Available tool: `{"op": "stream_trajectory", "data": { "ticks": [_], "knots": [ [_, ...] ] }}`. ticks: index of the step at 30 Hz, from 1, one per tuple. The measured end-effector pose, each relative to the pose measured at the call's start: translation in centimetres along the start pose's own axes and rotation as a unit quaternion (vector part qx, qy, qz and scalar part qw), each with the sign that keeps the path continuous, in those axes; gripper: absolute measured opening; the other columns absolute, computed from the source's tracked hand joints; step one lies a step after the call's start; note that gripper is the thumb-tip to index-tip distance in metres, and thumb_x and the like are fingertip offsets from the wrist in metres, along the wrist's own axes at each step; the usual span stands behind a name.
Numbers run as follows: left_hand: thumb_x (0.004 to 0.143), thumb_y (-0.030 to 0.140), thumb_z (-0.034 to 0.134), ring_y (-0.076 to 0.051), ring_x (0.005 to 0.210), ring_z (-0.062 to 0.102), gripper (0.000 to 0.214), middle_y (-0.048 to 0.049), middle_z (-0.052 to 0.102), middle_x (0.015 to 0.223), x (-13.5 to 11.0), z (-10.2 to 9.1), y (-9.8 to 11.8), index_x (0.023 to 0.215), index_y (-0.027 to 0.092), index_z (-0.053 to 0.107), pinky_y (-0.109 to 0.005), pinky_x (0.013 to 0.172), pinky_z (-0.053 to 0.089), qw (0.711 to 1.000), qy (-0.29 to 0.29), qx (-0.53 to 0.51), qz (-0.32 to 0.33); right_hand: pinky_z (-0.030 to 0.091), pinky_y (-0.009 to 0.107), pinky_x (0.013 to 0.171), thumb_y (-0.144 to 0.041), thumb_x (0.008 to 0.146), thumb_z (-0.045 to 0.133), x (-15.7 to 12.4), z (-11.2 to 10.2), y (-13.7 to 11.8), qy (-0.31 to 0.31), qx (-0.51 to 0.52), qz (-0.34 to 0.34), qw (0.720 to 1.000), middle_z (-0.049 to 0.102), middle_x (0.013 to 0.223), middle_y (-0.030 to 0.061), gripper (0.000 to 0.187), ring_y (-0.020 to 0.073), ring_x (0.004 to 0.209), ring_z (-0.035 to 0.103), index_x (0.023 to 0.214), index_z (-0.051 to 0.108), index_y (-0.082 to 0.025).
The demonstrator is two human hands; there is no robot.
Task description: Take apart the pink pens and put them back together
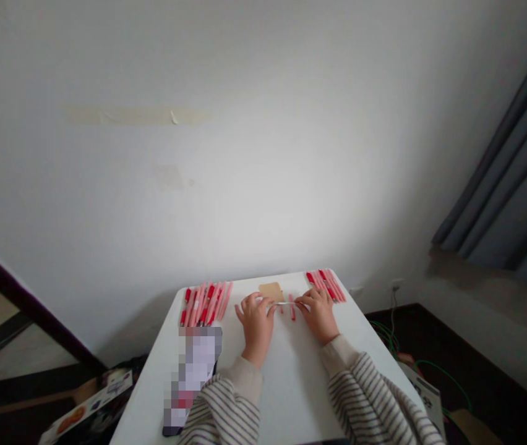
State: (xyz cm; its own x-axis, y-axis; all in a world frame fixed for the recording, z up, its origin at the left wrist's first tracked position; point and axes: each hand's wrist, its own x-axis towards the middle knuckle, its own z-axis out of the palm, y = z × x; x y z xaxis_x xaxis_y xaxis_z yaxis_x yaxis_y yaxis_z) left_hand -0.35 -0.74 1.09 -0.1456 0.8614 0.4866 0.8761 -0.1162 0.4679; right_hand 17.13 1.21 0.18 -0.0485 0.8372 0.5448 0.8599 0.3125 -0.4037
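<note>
Over the far half of the white table, my left hand and my right hand face each other. Between their fingertips stretches a thin white stick, pinched at both ends; it could be a pen refill, but it is too small to be sure. Just behind and below it lie a short pink-and-red pen piece and a smaller pinkish piece, partly hidden by my fingers. A tan pad lies beyond my left hand, partly covered by it.
Several pink and red pens lie in a row at the back left, and more pens at the back right. A phone with a blurred screen rests by my left forearm. A wall rises behind the table.
</note>
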Motion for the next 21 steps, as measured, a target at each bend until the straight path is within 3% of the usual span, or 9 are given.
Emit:
{"op": "stream_trajectory", "data": {
  "ticks": [5,21],
  "knots": [
    [0.079,0.026,0.062,-0.024,0.115,0.045,0.010,-0.0028,0.059,0.115,-0.07,-0.08,0.18,0.085,0.030,0.070,-0.057,0.108,0.021,1.000,-0.004,0.004,-0.009,0.030,0.039,0.089,-0.029,0.084,0.064,-0.01,0.00,0.00,-0.005,0.001,0.000,1.000,0.065,0.091,0.0026,0.010,0.0230,0.100,0.048,0.086,0.074,-0.032],
    [0.080,0.027,0.057,-0.026,0.112,0.043,0.012,-0.0051,0.060,0.115,0.11,-0.59,-0.19,0.085,0.024,0.068,-0.055,0.104,0.020,0.995,0.006,0.092,-0.038,0.031,0.038,0.087,-0.029,0.087,0.059,0.05,0.07,0.29,0.010,-0.003,0.008,1.000,0.065,0.090,0.0046,0.015,0.0236,0.097,0.049,0.087,0.074,-0.029]
  ]
}}
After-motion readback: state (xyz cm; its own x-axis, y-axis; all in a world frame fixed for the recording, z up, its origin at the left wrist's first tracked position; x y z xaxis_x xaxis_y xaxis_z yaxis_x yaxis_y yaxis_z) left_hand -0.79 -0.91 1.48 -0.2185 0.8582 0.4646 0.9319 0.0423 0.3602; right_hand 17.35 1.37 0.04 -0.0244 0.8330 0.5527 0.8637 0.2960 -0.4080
